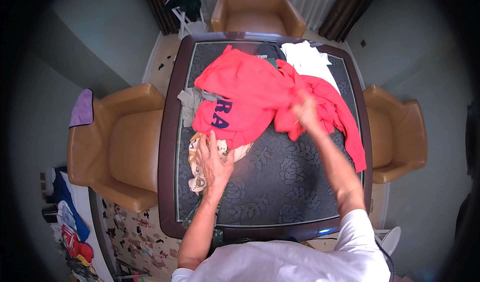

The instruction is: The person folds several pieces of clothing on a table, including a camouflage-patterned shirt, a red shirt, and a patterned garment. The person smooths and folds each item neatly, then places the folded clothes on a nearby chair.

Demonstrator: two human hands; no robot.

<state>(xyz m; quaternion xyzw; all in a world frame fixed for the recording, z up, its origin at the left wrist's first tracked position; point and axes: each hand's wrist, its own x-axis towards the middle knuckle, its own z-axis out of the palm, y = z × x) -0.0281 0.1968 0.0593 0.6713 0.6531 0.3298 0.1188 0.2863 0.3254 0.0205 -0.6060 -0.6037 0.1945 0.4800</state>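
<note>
A red sweatshirt (243, 72) with large dark blue lettering lies partly folded over on the table. My left hand (215, 163) has its fingers spread at the garment's near left edge, touching it from above. Under that hand is a cream cloth (198, 183) with a brown print. My right hand (305, 111), blurred by motion, is closed on bunched red fabric at the right side of the sweatshirt. Beyond it, a long red sleeve (350, 139) trails down to the table's right edge.
The table (170, 162) has a dark rim and a floral cloth top. A white garment (307, 60), dark clothing (272, 49) and a grey cloth (190, 102) lie around the sweatshirt. Tan armchairs (131, 150) stand at three sides. A dark green patterned cloth (217, 235) hangs at the near edge.
</note>
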